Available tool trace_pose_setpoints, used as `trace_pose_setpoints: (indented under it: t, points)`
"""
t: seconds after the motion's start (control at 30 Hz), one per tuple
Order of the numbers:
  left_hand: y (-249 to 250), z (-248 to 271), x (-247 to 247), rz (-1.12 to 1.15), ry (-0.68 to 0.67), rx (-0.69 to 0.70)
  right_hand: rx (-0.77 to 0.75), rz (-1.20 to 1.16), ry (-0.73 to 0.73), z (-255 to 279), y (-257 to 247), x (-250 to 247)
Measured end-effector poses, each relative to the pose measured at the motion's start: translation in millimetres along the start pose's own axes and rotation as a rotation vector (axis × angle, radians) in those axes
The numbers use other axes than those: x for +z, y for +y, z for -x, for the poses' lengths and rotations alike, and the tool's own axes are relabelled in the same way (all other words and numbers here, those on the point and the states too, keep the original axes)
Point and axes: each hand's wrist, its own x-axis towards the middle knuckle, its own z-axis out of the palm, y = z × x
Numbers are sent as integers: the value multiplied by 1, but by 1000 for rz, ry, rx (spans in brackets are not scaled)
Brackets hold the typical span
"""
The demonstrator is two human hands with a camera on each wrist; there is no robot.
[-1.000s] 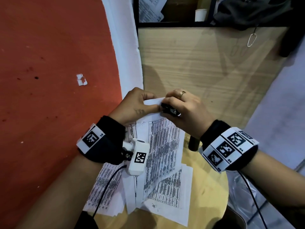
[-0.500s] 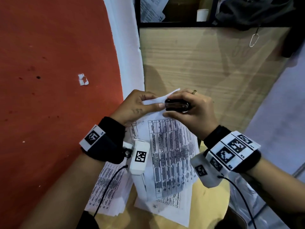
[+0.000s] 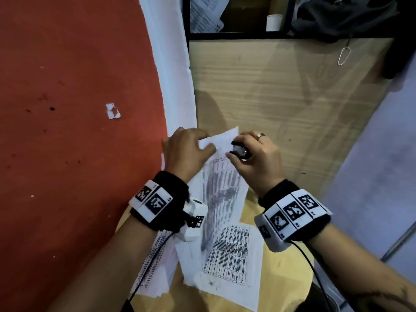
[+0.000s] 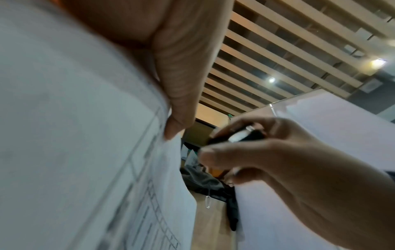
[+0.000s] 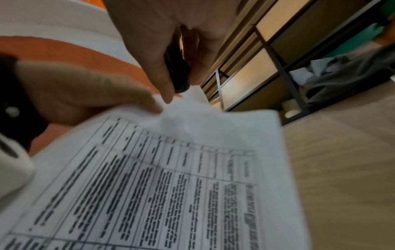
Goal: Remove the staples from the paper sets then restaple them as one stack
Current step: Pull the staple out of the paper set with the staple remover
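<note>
My left hand (image 3: pixel 189 149) pinches the top corner of a printed paper set (image 3: pixel 221 188), lifted off the table; in the left wrist view the thumb (image 4: pixel 181 94) presses on the sheet (image 4: pixel 74 135). My right hand (image 3: pixel 254 154) grips a small black staple remover (image 3: pixel 241 150) at the paper's top edge. In the right wrist view the black tool (image 5: pixel 177 74) sits between thumb and fingers just above the folded corner of the paper (image 5: pixel 192 115). Whether a staple is caught is hidden. More printed sheets (image 3: pixel 231 255) lie below on the round wooden table (image 3: pixel 281 278).
A red wall (image 3: pixel 78 109) with a white paper scrap (image 3: pixel 112 111) is to the left. A wooden panel (image 3: pixel 281 104) stands behind the hands, with a shelf above holding papers (image 3: pixel 204 14), a white cup (image 3: pixel 274 22) and dark cloth (image 3: pixel 346 16).
Both hands lifted the paper set higher and tilted it upright. The right hand turned the staple remover at the top corner; the left hand shifted its pinch on the corner.
</note>
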Motion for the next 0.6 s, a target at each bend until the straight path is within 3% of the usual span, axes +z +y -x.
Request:
trace_pose_setpoints:
  t: [0.1,0.33,0.4,0.5,0.6]
  points:
    - [-13,-3,-8,68,-16,-58,89,-5,-31,7,13,-1]
    - [-35,-14,-10,209,-204,-114,516,-91,-344,44,41,16]
    - [-43,-16,-13,283,-265,-111,673,-285,-354,45,47,15]
    - [-50,-20,-23,455,-410,-126,937,-817,-411,42,51,7]
    - [-55,-22,-33,525,-472,-133,1021,-1070,-586,39,55,3]
